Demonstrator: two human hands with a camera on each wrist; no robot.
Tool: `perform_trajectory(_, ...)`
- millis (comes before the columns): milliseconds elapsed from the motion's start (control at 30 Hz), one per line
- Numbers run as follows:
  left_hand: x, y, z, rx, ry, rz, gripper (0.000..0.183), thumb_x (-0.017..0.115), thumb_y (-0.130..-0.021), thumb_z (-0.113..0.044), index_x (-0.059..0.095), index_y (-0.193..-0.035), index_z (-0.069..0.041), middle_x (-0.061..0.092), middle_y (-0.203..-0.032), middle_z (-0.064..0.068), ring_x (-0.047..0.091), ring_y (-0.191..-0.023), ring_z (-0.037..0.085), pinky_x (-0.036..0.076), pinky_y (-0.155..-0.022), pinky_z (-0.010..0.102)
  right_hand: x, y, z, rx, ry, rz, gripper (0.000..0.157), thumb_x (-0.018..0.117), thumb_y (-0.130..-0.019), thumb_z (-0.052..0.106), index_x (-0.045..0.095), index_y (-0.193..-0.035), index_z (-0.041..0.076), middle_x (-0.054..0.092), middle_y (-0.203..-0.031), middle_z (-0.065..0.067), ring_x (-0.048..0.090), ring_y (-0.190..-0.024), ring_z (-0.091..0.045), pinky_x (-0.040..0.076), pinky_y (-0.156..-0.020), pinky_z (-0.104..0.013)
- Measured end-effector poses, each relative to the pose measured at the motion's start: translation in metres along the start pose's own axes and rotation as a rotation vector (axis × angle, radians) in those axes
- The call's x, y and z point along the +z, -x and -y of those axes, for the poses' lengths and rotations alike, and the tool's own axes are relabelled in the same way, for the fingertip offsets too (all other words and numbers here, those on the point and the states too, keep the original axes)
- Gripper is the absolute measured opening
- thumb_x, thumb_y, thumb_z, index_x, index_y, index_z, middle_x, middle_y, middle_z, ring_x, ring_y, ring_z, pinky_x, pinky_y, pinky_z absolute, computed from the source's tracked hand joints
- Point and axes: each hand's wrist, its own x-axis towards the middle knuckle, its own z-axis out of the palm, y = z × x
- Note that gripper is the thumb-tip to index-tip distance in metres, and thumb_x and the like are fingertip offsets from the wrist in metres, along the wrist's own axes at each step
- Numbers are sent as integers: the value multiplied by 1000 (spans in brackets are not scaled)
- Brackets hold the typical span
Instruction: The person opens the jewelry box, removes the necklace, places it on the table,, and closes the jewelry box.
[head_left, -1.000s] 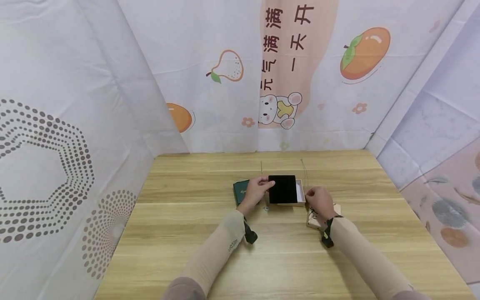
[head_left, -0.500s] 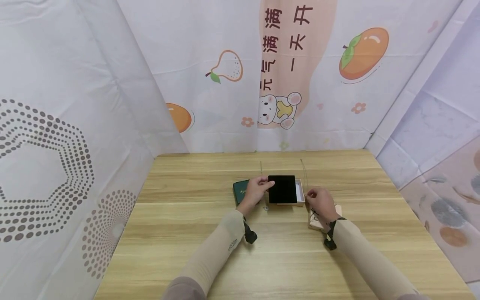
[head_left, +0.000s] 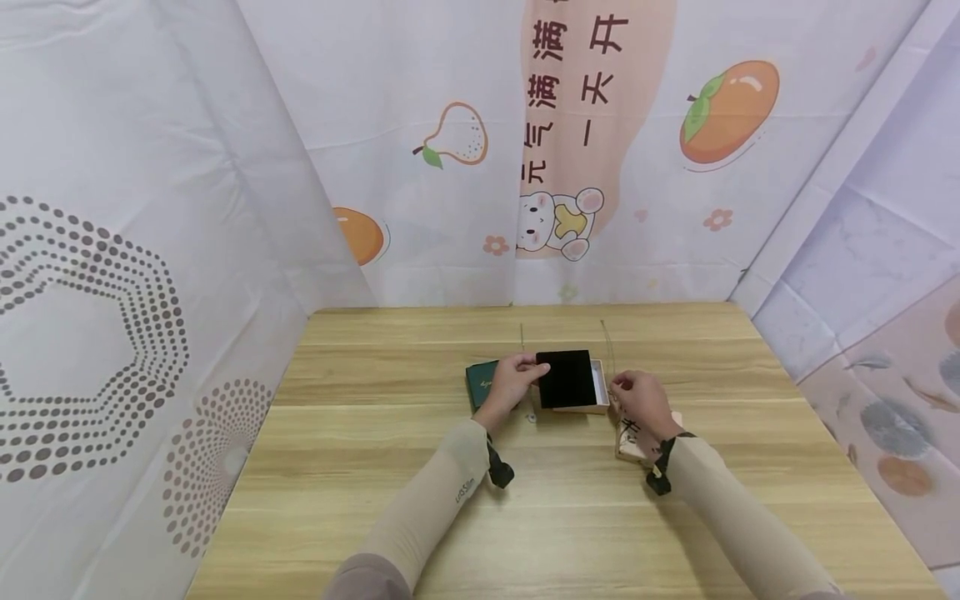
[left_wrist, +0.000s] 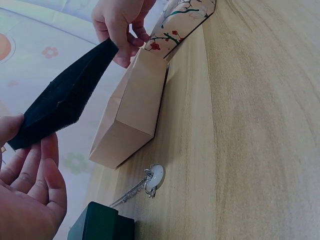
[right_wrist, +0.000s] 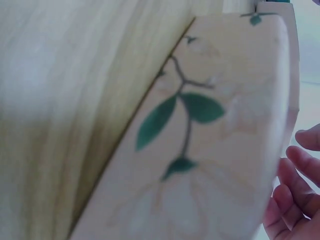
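My left hand [head_left: 510, 385] pinches the edge of a square black foam pad [head_left: 566, 379], tilted above an uncovered tan box [left_wrist: 135, 105]. My right hand [head_left: 643, 402] is at the box's right side, fingers bent, at the lower end of a thin necklace chain [head_left: 608, 342]. Whether its fingertips pinch the chain is too small to tell. Under that wrist lies a tan lid with a floral print [right_wrist: 200, 125]. Left of the box, a silver necklace with a white pendant [left_wrist: 156, 176] lies on the table, beside a dark green box [head_left: 482, 382] partly behind my left hand.
The wooden table [head_left: 360, 467] spreads out in front of and to both sides of the boxes. A white printed curtain [head_left: 450, 217] hangs along its far edge, and another [head_left: 150, 250] hangs at the left.
My right hand shifts slightly by the box's right side. The black foam pad tilts slightly in my left hand, which otherwise stays in place.
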Motion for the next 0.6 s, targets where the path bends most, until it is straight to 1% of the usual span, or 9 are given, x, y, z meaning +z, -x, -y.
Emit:
perform_trajectory(100, 0, 0, 0, 3, -8, 0, 37, 73, -88, -29, 68, -116, -5, 73, -102, 13, 67, -76, 13, 53, -86, 49, 0, 1, 1, -7, 8, 10, 22, 58, -96, 16, 69, -102, -2, 69, -90, -17, 57, -63, -15, 46, -57, -28)
perform_trajectory(200, 0, 1, 0, 6, -26, -5, 34, 72, -89, -26, 69, -115, -4, 73, -101, 13, 67, -76, 13, 55, -81, 39, -1, 1, 3, -6, 8, 22, 22, 57, -96, 16, 69, -102, -2, 69, -93, -18, 58, -66, -16, 46, -58, -29)
perform_trajectory(300, 0, 2, -1, 7, -37, -10, 32, 71, -89, -22, 69, -114, -4, 73, -101, 13, 67, -77, 13, 52, -75, 28, -2, 1, 6, 9, 1, 32, 24, 56, -96, 17, 68, -105, -2, 69, -94, -18, 58, -69, -18, 46, -59, -29)
perform_trajectory(333, 0, 2, -1, 8, -36, -10, 32, 71, -89, -22, 69, -115, -4, 73, -101, 13, 67, -78, 14, 52, -74, 27, -2, 1, 7, 15, -5, 37, 24, 56, -97, 17, 68, -106, -2, 69, -95, -18, 58, -70, -18, 46, -59, -29)
perform_trajectory(433, -1, 2, -2, 13, -35, -10, 33, 71, -89, -22, 69, -116, -3, 73, -102, 14, 68, -80, 14, 51, -73, 26, -4, -1, 9, 40, -18, 48, 26, 56, -97, 18, 68, -108, -2, 68, -95, -17, 58, -73, -20, 46, -60, -28)
perform_trajectory(600, -1, 2, -1, 21, -34, -8, 33, 71, -89, -20, 69, -116, -2, 73, -103, 14, 67, -79, 14, 51, -72, 25, -7, -2, 14, 51, -21, 53, 26, 57, -97, 19, 67, -108, -2, 67, -96, -16, 57, -77, -22, 45, -63, -28)
